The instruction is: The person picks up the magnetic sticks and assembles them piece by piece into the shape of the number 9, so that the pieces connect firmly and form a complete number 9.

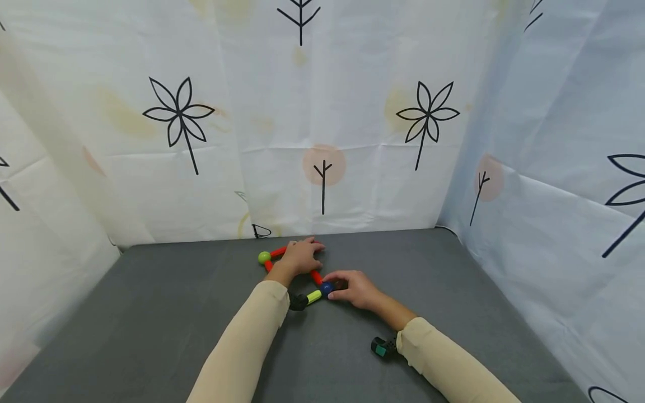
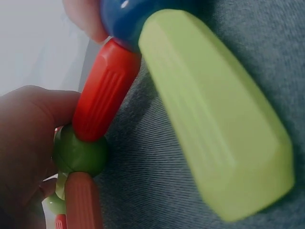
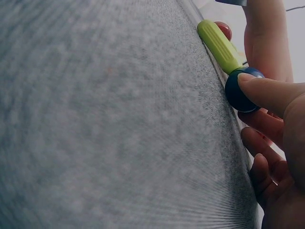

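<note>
My right hand [image 1: 359,289] pinches a dark blue ball [image 3: 241,89] between thumb and fingers, low over the grey surface. From that ball run a yellow-green stick [image 2: 214,114] and a red stick [image 2: 107,90], parts of a ball-and-stick building toy. My left hand [image 1: 300,256] grips the red stick near its far end, the thumb against it, beside a green ball [image 2: 80,152]. Another red stick [image 2: 83,200] leaves that green ball. At the far left corner sits a lime ball [image 1: 264,257] joined to red sticks. The left hand hides part of the frame.
The toy lies on a grey cloth-covered table [image 1: 166,319], near its back edge. White patterned curtains [image 1: 353,112] hang behind and at both sides. Black wrist cameras [image 1: 384,347] sit under the sleeves.
</note>
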`<act>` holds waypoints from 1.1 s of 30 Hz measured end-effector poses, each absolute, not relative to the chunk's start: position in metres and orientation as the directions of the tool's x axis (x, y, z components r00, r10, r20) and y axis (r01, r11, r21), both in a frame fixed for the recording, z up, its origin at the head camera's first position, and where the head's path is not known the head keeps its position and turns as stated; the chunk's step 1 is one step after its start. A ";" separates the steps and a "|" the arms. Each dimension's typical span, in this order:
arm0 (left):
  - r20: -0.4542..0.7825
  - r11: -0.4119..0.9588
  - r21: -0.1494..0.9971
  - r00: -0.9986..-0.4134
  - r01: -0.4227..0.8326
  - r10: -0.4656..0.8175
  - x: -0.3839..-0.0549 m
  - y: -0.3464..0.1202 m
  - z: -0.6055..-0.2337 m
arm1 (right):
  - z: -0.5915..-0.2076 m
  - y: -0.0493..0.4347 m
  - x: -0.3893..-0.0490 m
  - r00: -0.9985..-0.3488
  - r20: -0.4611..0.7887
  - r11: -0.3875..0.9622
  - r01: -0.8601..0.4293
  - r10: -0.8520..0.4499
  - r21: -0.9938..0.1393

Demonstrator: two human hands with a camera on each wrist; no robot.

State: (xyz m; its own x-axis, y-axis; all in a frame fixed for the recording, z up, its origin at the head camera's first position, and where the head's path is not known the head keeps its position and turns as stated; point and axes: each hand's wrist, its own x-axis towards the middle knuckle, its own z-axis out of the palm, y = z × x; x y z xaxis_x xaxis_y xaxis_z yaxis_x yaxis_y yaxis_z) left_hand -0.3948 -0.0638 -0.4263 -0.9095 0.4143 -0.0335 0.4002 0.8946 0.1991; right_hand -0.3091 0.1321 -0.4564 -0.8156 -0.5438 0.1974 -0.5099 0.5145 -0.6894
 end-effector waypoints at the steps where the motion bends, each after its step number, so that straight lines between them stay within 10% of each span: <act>1: -0.026 0.892 0.206 -0.909 0.403 0.416 -0.395 -0.064 -0.427 | -0.457 0.132 -0.309 -0.815 0.199 0.514 -0.512 -0.545 -0.688; 20: 0.285 0.678 0.601 -0.906 0.423 0.313 -0.384 -0.076 -0.428 | -0.456 0.132 -0.310 -0.814 0.189 0.499 -0.501 -0.549 -0.707; 33: 0.392 0.623 0.613 -0.872 0.485 0.293 -0.376 -0.089 -0.413 | -0.457 0.130 -0.308 -0.803 0.217 0.500 -0.530 -0.555 -0.685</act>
State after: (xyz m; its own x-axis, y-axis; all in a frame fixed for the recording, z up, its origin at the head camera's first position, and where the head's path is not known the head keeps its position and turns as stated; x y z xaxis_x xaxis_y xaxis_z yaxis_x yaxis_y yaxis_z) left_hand -0.3757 -0.0885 -0.4127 -0.8719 0.2928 0.3924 0.4853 0.6231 0.6133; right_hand -0.3084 0.1305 -0.4571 -0.8034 -0.5546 0.2166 -0.5298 0.4998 -0.6853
